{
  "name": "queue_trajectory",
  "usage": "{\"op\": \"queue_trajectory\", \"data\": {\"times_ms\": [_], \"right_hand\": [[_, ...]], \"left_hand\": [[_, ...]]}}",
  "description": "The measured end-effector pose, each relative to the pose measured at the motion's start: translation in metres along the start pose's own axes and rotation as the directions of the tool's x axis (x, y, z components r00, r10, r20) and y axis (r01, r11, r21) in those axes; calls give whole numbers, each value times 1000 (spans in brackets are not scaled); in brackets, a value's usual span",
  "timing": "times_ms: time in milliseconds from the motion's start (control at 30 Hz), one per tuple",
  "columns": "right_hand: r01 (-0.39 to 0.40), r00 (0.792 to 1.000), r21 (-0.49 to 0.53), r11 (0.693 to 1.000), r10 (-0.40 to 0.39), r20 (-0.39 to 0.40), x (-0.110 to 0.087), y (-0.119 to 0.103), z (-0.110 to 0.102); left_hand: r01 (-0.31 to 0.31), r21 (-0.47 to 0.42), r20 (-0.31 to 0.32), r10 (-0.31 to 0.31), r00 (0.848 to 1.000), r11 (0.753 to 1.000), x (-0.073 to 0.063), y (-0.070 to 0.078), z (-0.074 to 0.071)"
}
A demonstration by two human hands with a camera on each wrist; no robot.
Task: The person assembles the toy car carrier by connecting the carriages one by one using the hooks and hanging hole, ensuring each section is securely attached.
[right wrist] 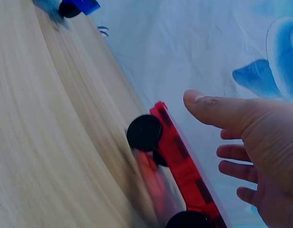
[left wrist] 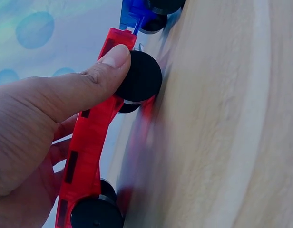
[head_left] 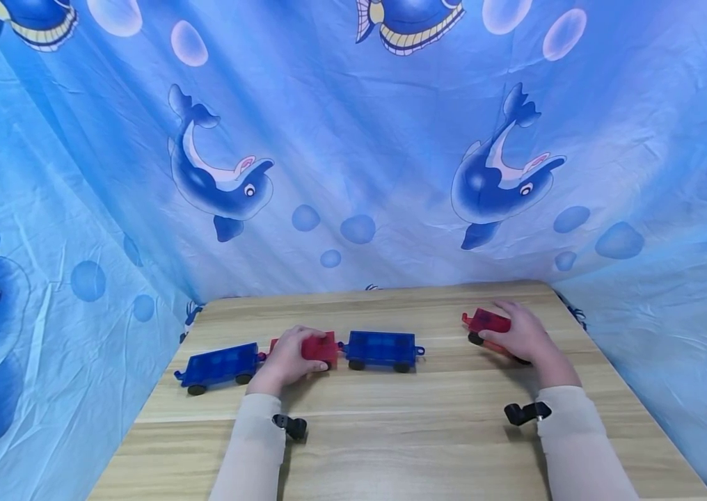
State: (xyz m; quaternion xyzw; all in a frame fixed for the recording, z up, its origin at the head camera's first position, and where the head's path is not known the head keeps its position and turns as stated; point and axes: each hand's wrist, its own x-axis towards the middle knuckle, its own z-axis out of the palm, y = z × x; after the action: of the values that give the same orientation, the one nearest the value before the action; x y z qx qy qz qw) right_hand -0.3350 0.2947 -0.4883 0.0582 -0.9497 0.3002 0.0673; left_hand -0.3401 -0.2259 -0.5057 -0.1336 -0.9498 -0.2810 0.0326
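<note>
A red toy train car (head_left: 322, 348) with black wheels stands in the middle-left of the table. My left hand (head_left: 289, 360) grips it from above, and in the left wrist view the thumb lies against a black wheel (left wrist: 139, 78). A blue car (head_left: 381, 349) adjoins its right end; another blue car (head_left: 220, 365) adjoins its left end, the join there partly behind the hand. Farther right, my right hand (head_left: 525, 335) is beside a second red car (head_left: 490, 321). The right wrist view shows this red car (right wrist: 184, 164) on its wheels, thumb and fingers spread apart from it.
All the cars stand on a light wooden table (head_left: 385, 424). Blue cloth (head_left: 353, 139) printed with dolphins and bubbles hangs behind and at both sides. A stretch of tabletop separates the middle blue car from the right red car.
</note>
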Motion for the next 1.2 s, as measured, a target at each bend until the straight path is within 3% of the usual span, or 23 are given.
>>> {"op": "queue_trajectory", "data": {"times_ms": [533,767,967,1200], "right_hand": [[-81,996,10,997,81,47,1,23,7],[-66,996,-33,997,67,57,0,25,10],[-76,996,-49,996,78,50,0,22,11],[-69,996,-51,996,72,53,2,22,13]], "left_hand": [[23,-20,9,-23,1000,1000,-1,-5,-4],[21,-46,6,-20,1000,999,0,-2,-4],[-56,-92,-18,55,998,994,4,10,0],[-122,-90,23,125,992,988,13,32,14]]}}
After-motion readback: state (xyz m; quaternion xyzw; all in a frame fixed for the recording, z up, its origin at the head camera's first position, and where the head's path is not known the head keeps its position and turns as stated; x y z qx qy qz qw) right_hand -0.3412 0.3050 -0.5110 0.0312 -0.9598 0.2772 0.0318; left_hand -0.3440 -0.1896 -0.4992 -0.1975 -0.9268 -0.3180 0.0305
